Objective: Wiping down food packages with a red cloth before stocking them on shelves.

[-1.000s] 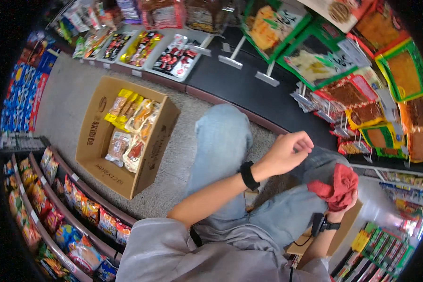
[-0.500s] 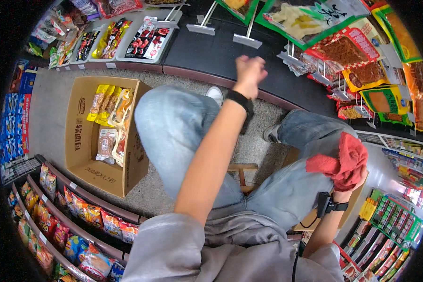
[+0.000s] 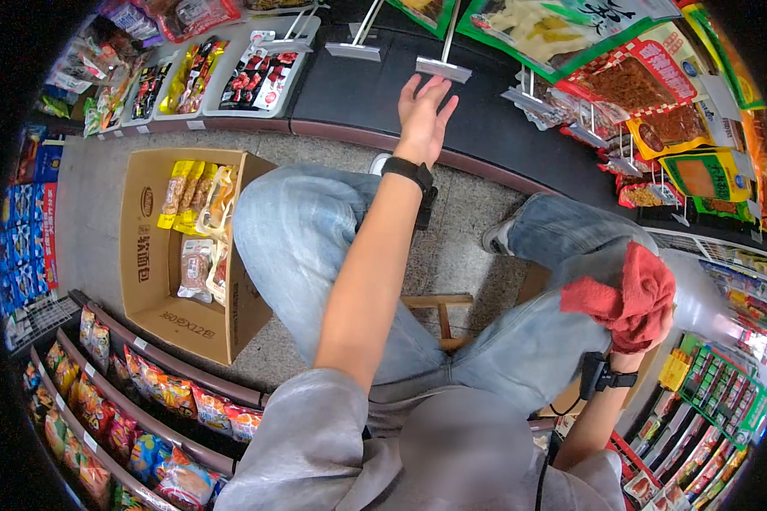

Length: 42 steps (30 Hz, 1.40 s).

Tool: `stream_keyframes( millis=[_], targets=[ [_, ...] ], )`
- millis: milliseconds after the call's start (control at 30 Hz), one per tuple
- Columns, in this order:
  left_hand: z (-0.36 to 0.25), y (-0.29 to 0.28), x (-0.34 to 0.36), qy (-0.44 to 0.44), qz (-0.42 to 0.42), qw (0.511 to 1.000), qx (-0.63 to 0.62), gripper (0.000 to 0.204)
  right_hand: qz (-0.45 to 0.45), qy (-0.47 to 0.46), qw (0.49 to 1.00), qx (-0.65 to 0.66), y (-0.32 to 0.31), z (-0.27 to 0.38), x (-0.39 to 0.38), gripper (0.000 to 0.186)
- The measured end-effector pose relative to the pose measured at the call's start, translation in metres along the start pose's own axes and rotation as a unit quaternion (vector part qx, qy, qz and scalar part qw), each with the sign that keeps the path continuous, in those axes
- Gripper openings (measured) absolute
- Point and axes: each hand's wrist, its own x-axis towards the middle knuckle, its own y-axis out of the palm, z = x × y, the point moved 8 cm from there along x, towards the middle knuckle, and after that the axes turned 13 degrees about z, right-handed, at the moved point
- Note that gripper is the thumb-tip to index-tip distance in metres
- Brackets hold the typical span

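Note:
My left hand [image 3: 423,119] reaches forward over the black shelf [image 3: 349,106]. Its fingers are spread, nothing is in them, and the tips come close to the clear label holder [image 3: 443,70] on the end of a metal hook; whether they touch it I cannot tell. A crumpled red cloth [image 3: 629,298] is in my right hand [image 3: 661,328], resting by my right knee. The cloth covers most of that hand's fingers.
An open cardboard box [image 3: 175,319] with several packaged snacks stands on the floor at left. Grey trays [image 3: 281,106] of small packets sit on the shelf at back left. Hanging food packs [image 3: 554,38] crowd the back right. Snack-bag racks [image 3: 162,347] fill the near left.
My left hand has moved forward and slightly left, its curled fingers now spread toward the hook's label holder. My right hand still holds the red cloth.

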Motion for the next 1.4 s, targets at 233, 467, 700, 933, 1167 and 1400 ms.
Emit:
stream_keyframes(
  millis=[233,467,700,933,1167,1400],
  targets=[
    [-0.013,-0.009,-0.005,-0.002,0.054,0.998,0.014,0.032,-0.030,-0.001,0.999,-0.019,-0.010,-0.007,0.004,0.080],
    [0.007,0.010,-0.007,0.000,0.041,0.999,-0.014,0.042,-0.220,0.021,0.971,-0.093,-0.014,0.010,0.002,0.078],
    [0.017,0.000,-0.006,-0.019,0.038,0.999,-0.007,0.038,-0.112,-0.006,0.967,-0.228,-0.022,0.019,0.017,0.069],
    [0.003,0.004,-0.009,-0.019,0.062,0.998,0.008,0.037,-0.164,0.014,0.954,-0.250,0.089,-0.002,0.025,0.065],
    [0.004,-0.001,-0.009,-0.024,0.055,0.998,0.027,0.033,-0.188,0.034,0.953,-0.236,0.119,-0.017,0.030,0.067],
    [0.006,0.002,-0.008,-0.033,0.057,0.998,0.020,0.031,-0.167,0.041,0.962,-0.213,0.061,-0.005,0.037,0.067]
  ],
)
